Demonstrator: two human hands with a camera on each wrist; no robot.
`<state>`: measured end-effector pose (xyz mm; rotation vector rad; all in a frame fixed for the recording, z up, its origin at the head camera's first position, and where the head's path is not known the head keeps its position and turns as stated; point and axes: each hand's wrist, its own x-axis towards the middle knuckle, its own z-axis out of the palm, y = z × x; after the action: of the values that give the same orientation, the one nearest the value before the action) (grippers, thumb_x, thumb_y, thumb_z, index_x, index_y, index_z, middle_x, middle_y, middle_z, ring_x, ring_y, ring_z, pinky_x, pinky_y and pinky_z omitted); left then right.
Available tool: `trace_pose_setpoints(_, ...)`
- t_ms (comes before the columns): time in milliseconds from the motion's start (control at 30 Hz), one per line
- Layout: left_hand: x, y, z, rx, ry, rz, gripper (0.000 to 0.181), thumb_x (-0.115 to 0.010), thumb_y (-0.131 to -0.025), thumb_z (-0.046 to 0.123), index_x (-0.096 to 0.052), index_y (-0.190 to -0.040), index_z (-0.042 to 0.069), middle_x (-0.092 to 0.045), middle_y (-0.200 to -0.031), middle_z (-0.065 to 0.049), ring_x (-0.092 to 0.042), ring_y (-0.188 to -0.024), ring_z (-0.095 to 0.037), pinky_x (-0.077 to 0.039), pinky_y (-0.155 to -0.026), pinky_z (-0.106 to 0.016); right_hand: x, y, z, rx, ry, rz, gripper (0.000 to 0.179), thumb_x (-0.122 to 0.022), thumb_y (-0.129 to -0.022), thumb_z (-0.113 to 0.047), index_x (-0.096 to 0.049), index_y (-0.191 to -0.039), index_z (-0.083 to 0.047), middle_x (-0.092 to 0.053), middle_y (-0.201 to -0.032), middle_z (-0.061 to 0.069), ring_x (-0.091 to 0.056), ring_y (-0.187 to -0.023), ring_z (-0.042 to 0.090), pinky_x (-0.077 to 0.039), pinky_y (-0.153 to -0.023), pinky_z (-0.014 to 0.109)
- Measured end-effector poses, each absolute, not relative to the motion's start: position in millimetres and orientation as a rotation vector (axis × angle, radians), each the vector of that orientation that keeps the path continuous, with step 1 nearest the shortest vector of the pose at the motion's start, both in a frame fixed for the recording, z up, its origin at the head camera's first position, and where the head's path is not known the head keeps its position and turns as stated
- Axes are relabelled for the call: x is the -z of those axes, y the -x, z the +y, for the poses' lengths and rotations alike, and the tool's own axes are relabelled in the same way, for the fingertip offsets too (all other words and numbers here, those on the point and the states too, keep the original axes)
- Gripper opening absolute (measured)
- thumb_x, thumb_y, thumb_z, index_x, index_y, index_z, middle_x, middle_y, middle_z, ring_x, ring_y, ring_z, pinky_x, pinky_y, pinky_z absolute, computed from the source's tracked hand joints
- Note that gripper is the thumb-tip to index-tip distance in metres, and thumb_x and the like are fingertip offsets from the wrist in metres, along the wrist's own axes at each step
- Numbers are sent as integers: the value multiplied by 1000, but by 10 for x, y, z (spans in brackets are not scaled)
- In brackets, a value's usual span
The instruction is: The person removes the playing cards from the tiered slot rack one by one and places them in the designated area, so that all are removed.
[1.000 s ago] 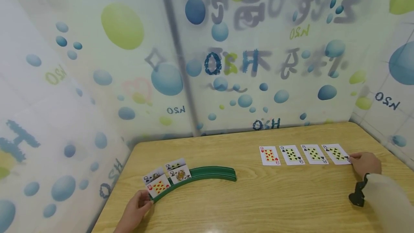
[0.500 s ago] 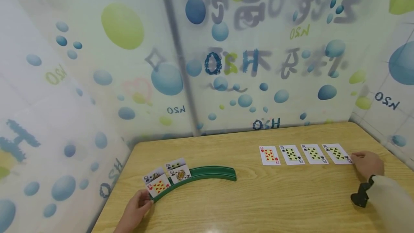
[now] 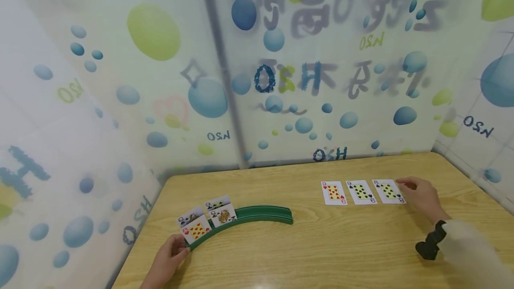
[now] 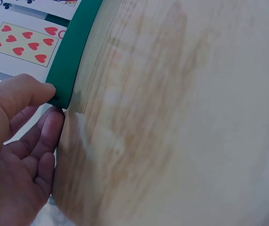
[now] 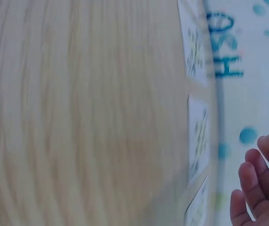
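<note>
"Three cards lie where?"

"Right of my green holder. My left hand pinches its left end. My right hand, loosely bent, is near the farthest card."

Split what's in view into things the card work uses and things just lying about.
In the job, it seems:
curved green plastic rack
four white playing cards standing in it
three white playing cards flat in a row
left hand
right hand
light wooden table

Just there:
black wristband
white backdrop printed with blue and green spots
</note>
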<state>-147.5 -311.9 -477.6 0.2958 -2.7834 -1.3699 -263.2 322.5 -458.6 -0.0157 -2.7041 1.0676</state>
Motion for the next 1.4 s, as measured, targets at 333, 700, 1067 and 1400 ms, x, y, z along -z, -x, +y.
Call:
trace_pose_setpoints(333,4755,1462,-3086,1388,-301,-2770,28,-57,-83,-4,-47,-108,-12,-57,-96,-14,-54,-87,-21,-47,-72,-29,4382,2657,2383,-1180,-275,-2717,26,-52,-92,-12,-60,-111,4,-59,-104,20,-55,-91,32,-47,-72,40)
trace_pose_setpoints(700,4749,1475,-3069,1399,-303,-2772,28,-57,-84,-4,-47,-109,-12,-58,-96,-14,-54,-87,-22,-47,-73,-30,4448,2697,1509,-1437,-497,-2604,17,-57,-90,-10,-65,-103,-3,-63,-97,11,-56,-79,18,-47,-65,31)
trace_pose_setpoints(1067,4754,1473,-3077,1369,-328,-2794,29,-56,-84,-3,-46,-111,-12,-57,-99,-15,-54,-91,-25,-47,-77,-35,4440,2664,776,-1503,-771,-2590,16,-56,-89,-7,-65,-101,-2,-62,-92,6,-54,-78,15,-47,-66,28)
trace_pose_setpoints(1400,4762,1476,-3091,1382,-344,-2798,29,-55,-85,-2,-46,-111,-11,-57,-100,-16,-55,-92,-26,-47,-79,-37,4388,2567,288,-1552,-1003,-2608,18,-53,-91,-7,-63,-104,0,-58,-92,2,-52,-80,16,-45,-70,28)
